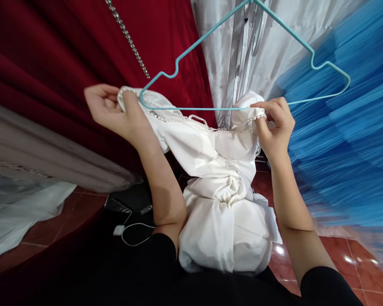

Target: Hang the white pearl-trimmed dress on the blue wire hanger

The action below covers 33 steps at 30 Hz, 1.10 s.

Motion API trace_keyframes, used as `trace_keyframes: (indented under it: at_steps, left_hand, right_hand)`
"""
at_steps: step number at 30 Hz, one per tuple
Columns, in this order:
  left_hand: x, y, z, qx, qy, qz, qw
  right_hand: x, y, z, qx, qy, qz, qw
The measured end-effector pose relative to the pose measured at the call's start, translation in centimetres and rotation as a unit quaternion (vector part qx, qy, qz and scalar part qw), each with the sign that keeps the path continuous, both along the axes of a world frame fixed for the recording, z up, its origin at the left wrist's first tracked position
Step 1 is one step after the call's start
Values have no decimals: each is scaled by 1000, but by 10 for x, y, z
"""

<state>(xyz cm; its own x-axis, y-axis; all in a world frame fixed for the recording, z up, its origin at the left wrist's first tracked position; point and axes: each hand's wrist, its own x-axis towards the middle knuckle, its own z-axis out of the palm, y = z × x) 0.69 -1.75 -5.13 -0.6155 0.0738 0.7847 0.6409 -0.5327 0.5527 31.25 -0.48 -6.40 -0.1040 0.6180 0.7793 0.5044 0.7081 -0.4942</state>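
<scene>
A white dress with a pearl-beaded neckline hangs down in front of me, its gathered skirt bunched near my lap. My left hand is inside the beaded left strap, fingers curled and the strap looped around the thumb side. At the right, my right hand pinches the other beaded shoulder edge between thumb and fingers. A light blue hanger hangs above the neckline. Its left corner overlaps the left strap, and its lower bar passes behind or beside my right fingers; I cannot tell whether they grip it.
Dark red fabric with a beaded silver strand hangs behind on the left. White garments hang at the back, and a layered blue tulle gown stands at the right. A white cable lies below left, over red floor tiles.
</scene>
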Motion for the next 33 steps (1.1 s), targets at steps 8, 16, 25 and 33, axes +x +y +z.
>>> trace_keyframes:
  at_steps: [8,16,25,33]
  left_hand:
    - [12,37,57,-6,295,-89,951]
    - [121,-15,42,-104,256,-219,936]
    - [133,-14,1,-228,273,-279,892]
    - [105,-11,2,-233,312,-258,884]
  right_hand:
    - [-1,-6,0,-3,7,7,1000]
    - [0,-12,2,-19,-2,-8,1000]
    - [12,-13,-3,109,-8,-61,992]
    - [84,22,31,183,192,-273,925]
